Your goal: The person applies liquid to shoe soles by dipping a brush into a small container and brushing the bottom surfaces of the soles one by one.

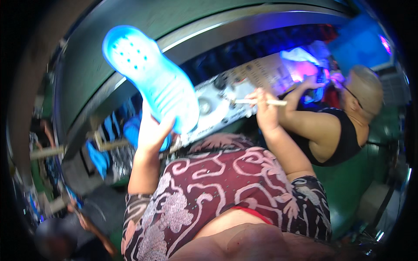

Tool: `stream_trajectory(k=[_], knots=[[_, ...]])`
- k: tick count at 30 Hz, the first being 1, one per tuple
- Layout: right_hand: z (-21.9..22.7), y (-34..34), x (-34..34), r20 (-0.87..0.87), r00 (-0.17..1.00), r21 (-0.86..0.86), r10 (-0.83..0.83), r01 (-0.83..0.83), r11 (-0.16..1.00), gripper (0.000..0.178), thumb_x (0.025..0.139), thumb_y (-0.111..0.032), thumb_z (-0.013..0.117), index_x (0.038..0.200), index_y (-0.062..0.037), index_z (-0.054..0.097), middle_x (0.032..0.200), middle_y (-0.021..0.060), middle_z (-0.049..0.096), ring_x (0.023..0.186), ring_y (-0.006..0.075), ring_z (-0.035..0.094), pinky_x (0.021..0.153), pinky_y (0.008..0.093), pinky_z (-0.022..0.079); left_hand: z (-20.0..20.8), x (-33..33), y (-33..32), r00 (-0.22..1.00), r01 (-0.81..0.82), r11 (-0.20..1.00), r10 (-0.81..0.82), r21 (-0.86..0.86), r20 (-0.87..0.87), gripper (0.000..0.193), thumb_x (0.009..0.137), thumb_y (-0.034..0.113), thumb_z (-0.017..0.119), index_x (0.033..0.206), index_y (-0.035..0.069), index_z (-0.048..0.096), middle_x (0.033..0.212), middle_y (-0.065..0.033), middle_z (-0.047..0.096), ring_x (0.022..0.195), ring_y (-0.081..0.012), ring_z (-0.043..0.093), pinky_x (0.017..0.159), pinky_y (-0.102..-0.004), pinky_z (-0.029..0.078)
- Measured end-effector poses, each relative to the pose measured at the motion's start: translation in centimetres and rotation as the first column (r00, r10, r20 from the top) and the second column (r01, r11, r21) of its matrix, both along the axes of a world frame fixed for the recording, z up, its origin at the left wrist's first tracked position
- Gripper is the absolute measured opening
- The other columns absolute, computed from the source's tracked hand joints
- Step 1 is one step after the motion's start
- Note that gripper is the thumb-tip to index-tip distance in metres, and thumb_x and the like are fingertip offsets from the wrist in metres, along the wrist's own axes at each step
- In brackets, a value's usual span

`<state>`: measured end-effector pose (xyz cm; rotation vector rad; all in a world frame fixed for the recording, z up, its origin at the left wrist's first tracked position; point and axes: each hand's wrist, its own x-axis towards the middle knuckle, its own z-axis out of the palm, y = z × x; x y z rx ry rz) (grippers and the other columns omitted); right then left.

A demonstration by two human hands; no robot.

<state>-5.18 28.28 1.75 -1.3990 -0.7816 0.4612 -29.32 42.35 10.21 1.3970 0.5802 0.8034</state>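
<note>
A metal-edged green bench (85, 85) curves through this workshop. A blue shoe sole (163, 85) is held up, its near end pinched in the left hand (154, 130); the right hand (264, 108) pinches a slim brush (278, 103) apart from it, near a cluttered tabletop (220, 120). Work looks unfinished, though I can't tell what's left.

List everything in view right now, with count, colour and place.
Shoe: one, bright blue, left of centre
Stick: one, pale, right of centre
Work surface: one, whitish, between the hands
Cardboard: one piece, brown, beyond the stick
Box: one, blue, upper right
Bench: one, dark green, upper left
Loose pieces: several, blue, left
Floor: one, green, lower right
Co-workers: at least two, one black-topped at right, another lower left
Patterned top: one, dark red and pink, lower centre
Left fingers: one hand, bare, holding the shoe
Right fingers: one hand, bare, holding the stick
</note>
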Motion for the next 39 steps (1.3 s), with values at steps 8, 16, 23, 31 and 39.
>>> stream_trajectory(k=[8,16,23,31,39], knots=[[-5.0,-6.0,2.7,0.052,0.982,-0.094,-0.18,0.184,0.978,0.036,0.095,-0.02,0.046,0.071,0.0019,0.062,0.064,0.0051,0.058,0.058,0.0118,0.052,0.056,0.0253,0.042,1.3,19.0,3.0,0.588,0.78,0.555,-0.808,-0.289,0.035,0.075,0.072,0.023,0.07,0.132,-0.002,0.031,0.09,-0.0084,0.059,0.046,-0.0059,0.054,0.038,-0.017,0.046],[-4.5,-6.7,2.4,-0.064,0.972,-0.08,-0.225,0.22,0.972,0.038,0.095,-0.024,0.048,0.071,0.0012,0.062,0.066,0.0045,0.059,0.059,0.0096,0.051,0.057,0.0236,0.042,4.2,39.5,7.2,0.822,0.463,0.798,-0.224,-0.386,0.524,0.031,0.088,0.018,0.06,0.105,-0.006,0.049,0.087,-0.0177,0.061,0.085,-0.0277,0.063,0.078,-0.0303,0.055],[-7.1,-4.8,0.6,-0.119,0.99,-0.111,-0.075,0.062,0.992,0.038,0.096,-0.026,0.048,0.072,0.0009,0.062,0.068,0.005,0.061,0.06,0.0098,0.051,0.058,0.0235,0.043,-8.2,12.2,6.4,0.982,0.165,0.985,-0.159,0.053,-0.102,0.039,0.09,0.023,0.058,0.119,0.0,0.049,0.086,-0.0114,0.061,0.075,-0.0194,0.062,0.073,-0.0314,0.052],[-6.8,-1.3,-1.0,-0.12,0.975,-0.288,0.185,-0.212,0.934,0.04,0.097,-0.029,0.044,0.078,0.0013,0.063,0.069,0.0043,0.059,0.064,0.0092,0.051,0.061,0.0234,0.041,-18.3,-22.0,1.3,0.152,-0.117,0.415,0.905,0.902,-0.396,0.033,0.07,0.007,0.058,0.102,0.0,0.054,0.111,-0.0208,0.054,0.106,-0.0364,0.049,0.093,-0.0452,0.038],[-9.3,5.8,-3.1,-0.046,0.952,-0.321,0.301,-0.3,0.898,0.029,0.089,-0.025,0.058,0.079,0.0009,0.065,0.07,0.0059,0.06,0.067,0.0131,0.055,0.063,0.0264,0.043,-25.0,-26.5,1.1,0.334,-0.691,0.716,0.438,0.099,-0.835,0.047,0.074,0.019,0.06,0.114,-0.002,0.052,0.092,-0.0229,0.064,0.083,-0.0341,0.063,0.075,-0.0407,0.05]])
